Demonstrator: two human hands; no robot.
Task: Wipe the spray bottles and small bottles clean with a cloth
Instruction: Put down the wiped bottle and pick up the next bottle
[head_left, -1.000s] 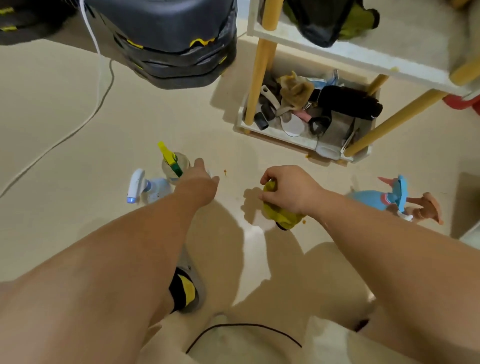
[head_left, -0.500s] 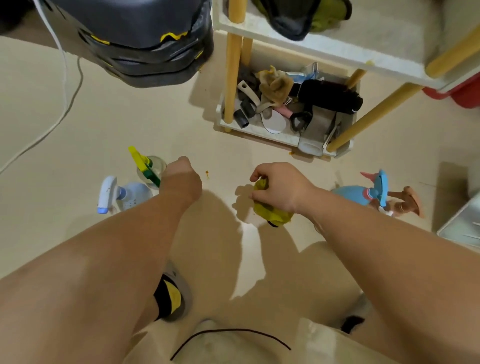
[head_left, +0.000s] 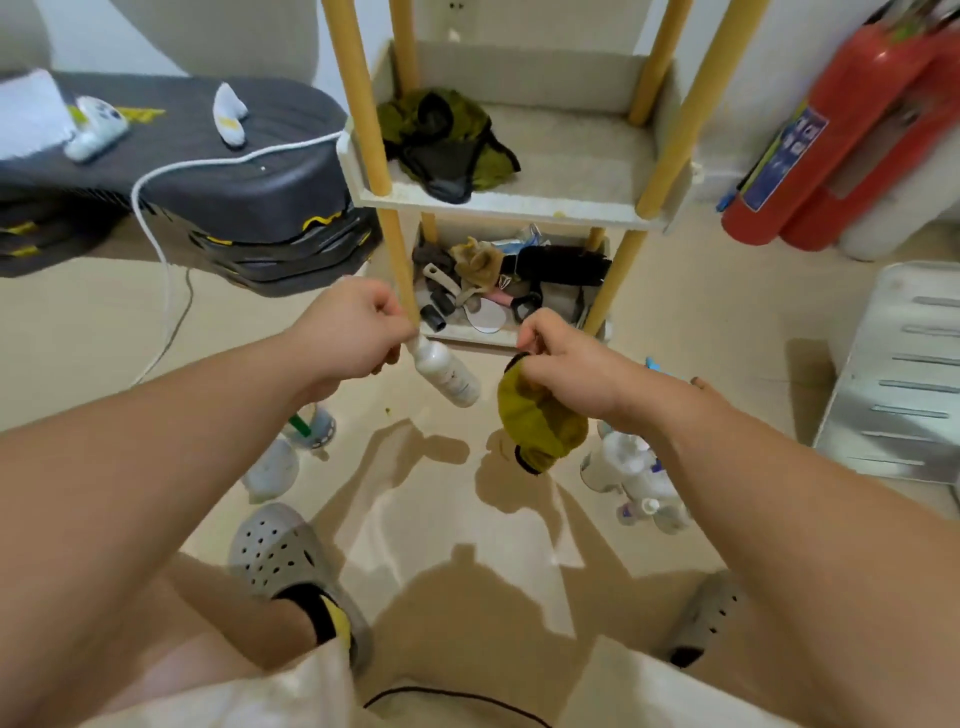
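Plastic, smooth and white, forms the small cylindrical bottle (head_left: 448, 375), which hangs tilted above the glossy beige floor (head_left: 441, 525), its neck gripped in the curled fingers of the left hand (head_left: 353, 332). Just beside it, the right hand (head_left: 566, 364) pinches a soft, crumpled olive-yellow cloth (head_left: 535, 421) with a dark edge, drooping below the knuckles. Both forearms reach forward, and more pale bottles (head_left: 618, 462) stand on the floor under the right arm

Both bare forearms reach forward; the left hand (head_left: 353, 332) grips a white bottle (head_left: 448, 375) by its neck, and the right hand (head_left: 563, 358) pinches an olive cloth (head_left: 535, 421).
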